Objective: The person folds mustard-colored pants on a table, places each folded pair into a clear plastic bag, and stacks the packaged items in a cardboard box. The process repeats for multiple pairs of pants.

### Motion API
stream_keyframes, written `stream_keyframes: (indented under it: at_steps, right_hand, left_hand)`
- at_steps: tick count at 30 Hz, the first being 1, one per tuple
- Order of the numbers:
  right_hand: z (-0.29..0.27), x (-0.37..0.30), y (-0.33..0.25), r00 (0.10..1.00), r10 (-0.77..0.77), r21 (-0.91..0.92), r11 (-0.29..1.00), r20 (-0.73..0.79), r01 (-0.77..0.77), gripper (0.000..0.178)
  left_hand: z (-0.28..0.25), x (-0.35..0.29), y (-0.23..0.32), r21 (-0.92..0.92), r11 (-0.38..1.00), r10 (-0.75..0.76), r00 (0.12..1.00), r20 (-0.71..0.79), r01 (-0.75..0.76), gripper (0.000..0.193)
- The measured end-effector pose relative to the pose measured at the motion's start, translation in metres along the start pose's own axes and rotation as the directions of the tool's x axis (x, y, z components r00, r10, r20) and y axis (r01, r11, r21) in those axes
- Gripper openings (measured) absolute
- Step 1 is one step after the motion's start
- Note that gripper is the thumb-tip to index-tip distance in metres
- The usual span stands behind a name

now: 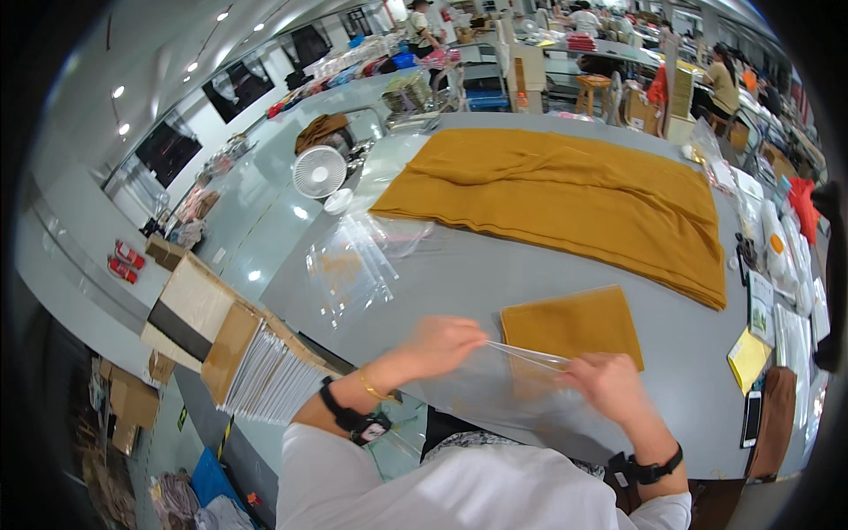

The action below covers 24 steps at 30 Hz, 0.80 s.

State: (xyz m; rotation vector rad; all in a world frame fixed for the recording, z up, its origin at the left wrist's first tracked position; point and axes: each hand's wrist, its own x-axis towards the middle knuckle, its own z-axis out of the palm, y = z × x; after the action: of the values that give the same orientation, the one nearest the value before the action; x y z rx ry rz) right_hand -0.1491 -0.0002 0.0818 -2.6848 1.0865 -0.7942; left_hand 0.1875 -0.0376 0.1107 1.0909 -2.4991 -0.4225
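A clear plastic bag is stretched between my two hands at the near edge of the table. My left hand pinches one end of its upper edge, and my right hand grips the other end. Just beyond the bag lies a folded mustard-yellow cloth, its near part showing through the plastic. The right fingers are close to the cloth's near right side and slightly blurred. Farther back, a large layered spread of the same mustard fabric covers much of the table.
More clear bags lie left of the fabric, near a white fan. A cardboard box of white sheets stands by my left elbow. At the right edge are a phone, yellow paper and brown cloth. Other people work far off.
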Motion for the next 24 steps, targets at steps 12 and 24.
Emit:
stream_keyframes:
  at_steps: [12, 24]
  right_hand:
    - [0.009, -0.005, 0.018, 0.998, -0.013, 0.125, 0.992, -0.066, 0.021, 0.008]
    - [0.027, 0.01, 0.041, 0.856, 0.46, 0.369, 0.857, -0.236, -0.359, 0.055]
  left_hand:
    - [0.025, 0.022, -0.03, -0.333, 0.888, -0.087, 0.828, 0.554, 0.317, 0.012]
    - [-0.078, 0.055, -0.081, 0.338, 0.939, 0.145, 0.966, -0.214, -0.066, 0.017]
